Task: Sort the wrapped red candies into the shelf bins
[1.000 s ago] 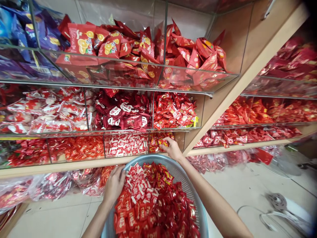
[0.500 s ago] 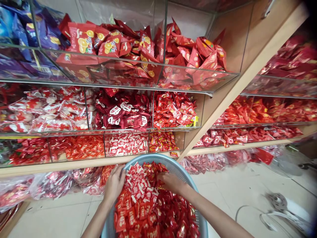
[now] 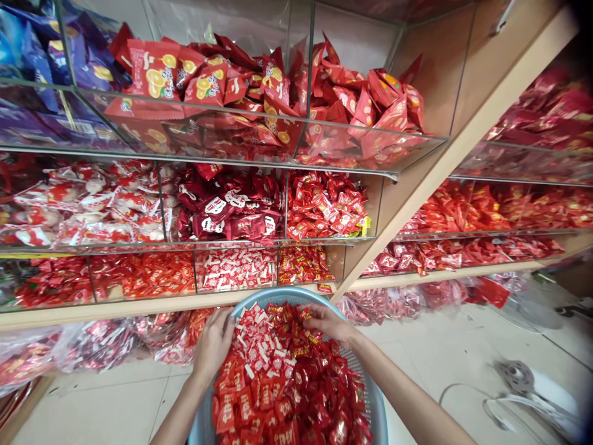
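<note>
Leftmost, soft crinkled blue-purple packets (image 3: pixel 90 65) lean behind clear glass-like panes, above twisted red-and-white wrappers (image 3: pixel 88 198), while thin, see-through plastic bags (image 3: pixel 95 346) bulge beneath the bottom shelf. Next comes the left hand (image 3: pixel 214 339), its fingers bent over the rim of a round, blue-grey basket (image 3: pixel 273 293) with perforated walls, which stands near the bottom shelf's pale wooden edge. Inside the basket, flat orange-red packets (image 3: pixel 252 395) with gold lettering fill the near left, and small pink-and-white sweets (image 3: pixel 262 340) with pale, stubby twisted ends lie behind them. Toward the right, at the back, sit red-and-yellow sweets (image 3: pixel 291 318) in shiny foil-like wrappers; in front of these, rounder dark red sweets (image 3: pixel 324 395) gleam in glossy film. The right hand (image 3: pixel 327 322) reaches in over the basket's far right, loosely bent fingers at the red-and-yellow sweets; whether it pinches one, I cannot tell. Farther right, a smooth wooden upright (image 3: pixel 440 167) slants between the shelves, and beyond it, on pale, flat floor tiles (image 3: pixel 417 337), a thin, looping cord (image 3: pixel 491 411) lies blurred.
</note>
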Action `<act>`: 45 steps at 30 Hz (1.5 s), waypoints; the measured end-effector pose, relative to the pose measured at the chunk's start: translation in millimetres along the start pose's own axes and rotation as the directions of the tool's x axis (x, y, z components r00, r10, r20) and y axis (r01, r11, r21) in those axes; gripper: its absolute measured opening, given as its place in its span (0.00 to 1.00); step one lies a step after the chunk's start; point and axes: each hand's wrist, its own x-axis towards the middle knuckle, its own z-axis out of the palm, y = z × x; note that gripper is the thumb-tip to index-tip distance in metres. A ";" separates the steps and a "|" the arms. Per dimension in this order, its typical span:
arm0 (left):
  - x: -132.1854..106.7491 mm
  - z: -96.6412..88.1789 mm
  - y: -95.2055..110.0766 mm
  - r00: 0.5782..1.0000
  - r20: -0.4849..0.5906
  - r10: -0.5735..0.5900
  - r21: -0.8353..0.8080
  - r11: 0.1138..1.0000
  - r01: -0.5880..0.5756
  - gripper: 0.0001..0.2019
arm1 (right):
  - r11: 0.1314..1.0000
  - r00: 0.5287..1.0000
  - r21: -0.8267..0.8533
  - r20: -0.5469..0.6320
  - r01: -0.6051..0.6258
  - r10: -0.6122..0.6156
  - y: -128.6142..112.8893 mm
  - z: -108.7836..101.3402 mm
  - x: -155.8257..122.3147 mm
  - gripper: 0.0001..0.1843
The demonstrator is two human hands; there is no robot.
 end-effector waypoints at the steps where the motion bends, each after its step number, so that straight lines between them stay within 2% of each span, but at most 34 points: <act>1: 0.0 0.2 -0.2 1.000 -0.001 0.003 -0.001 1.000 -0.003 0.18 | 0.997 1.000 -0.065 0.010 0.029 -0.028 1.2 2.3 -1.2 0.23; 5: -0.6 1.2 -0.7 1.000 0.010 -0.010 0.001 1.000 0.009 0.18 | 0.905 0.986 -0.392 0.061 0.165 -0.153 7.1 14.9 -0.8 0.24; 10: -1.0 0.7 -0.4 1.000 0.004 -0.008 0.011 1.000 0.008 0.18 | 0.801 0.992 -0.589 0.002 0.106 -0.129 18.0 30.8 5.0 0.11; 15: -0.3 0.6 -1.5 0.999 -0.028 0.025 0.015 1.000 -0.025 0.17 | 0.692 0.991 -0.718 -0.026 0.074 -0.132 17.3 36.9 4.2 0.09; 18: 0.1 1.2 -2.1 1.000 -0.012 0.014 0.018 1.000 -0.014 0.17 | 0.680 0.966 -0.721 -0.059 0.133 -0.252 0.0 28.3 6.6 0.07; 20: 0.2 1.7 -2.3 1.000 0.002 -0.004 0.022 1.000 0.004 0.18 | 0.680 0.928 -0.708 -0.097 0.189 -0.359 -17.7 14.8 14.1 0.07; 22: 0.1 2.1 -2.4 1.000 0.009 -0.012 0.022 1.000 0.012 0.18 | 0.673 0.881 -0.713 -0.174 0.195 -0.440 -36.2 -3.4 27.2 0.08; 25: -0.2 2.2 -2.7 1.000 -0.005 -0.005 0.016 1.000 0.005 0.17 | 0.625 0.826 -0.776 -0.296 0.086 -0.481 -58.6 -29.6 52.7 0.08; 27: -0.4 1.9 -2.9 1.000 -0.014 -0.002 0.012 1.000 0.002 0.17 | 0.577 0.832 -0.814 -0.362 -0.062 -0.421 -68.7 -39.0 68.6 0.12; 31: -0.2 1.2 -3.2 1.000 -0.003 -0.003 -0.001 1.000 0.003 0.17 | 0.469 0.882 -0.824 -0.438 -0.317 -0.174 -77.0 -33.9 90.2 0.23; 34: 0.0 0.7 -2.9 1.000 0.004 -0.004 -0.009 1.000 0.004 0.17 | 0.423 0.897 -0.833 -0.432 -0.356 -0.096 -73.3 -22.8 99.3 0.23; 37: -0.1 0.4 -2.2 1.000 0.006 -0.009 -0.012 1.000 0.009 0.17 | 0.433 0.897 -0.835 -0.426 -0.340 -0.116 -67.2 -18.5 103.5 0.20; 43: -0.6 0.4 -1.8 0.999 0.021 -0.024 -0.015 1.000 0.025 0.18 | 0.561 0.887 -0.786 -0.424 -0.260 -0.183 -67.6 -29.9 100.9 0.08; 45: -0.6 0.6 -2.1 0.999 0.024 -0.033 -0.016 0.999 0.034 0.18 | 0.648 0.877 -0.732 -0.434 -0.210 -0.206 -70.1 -34.4 98.1 0.08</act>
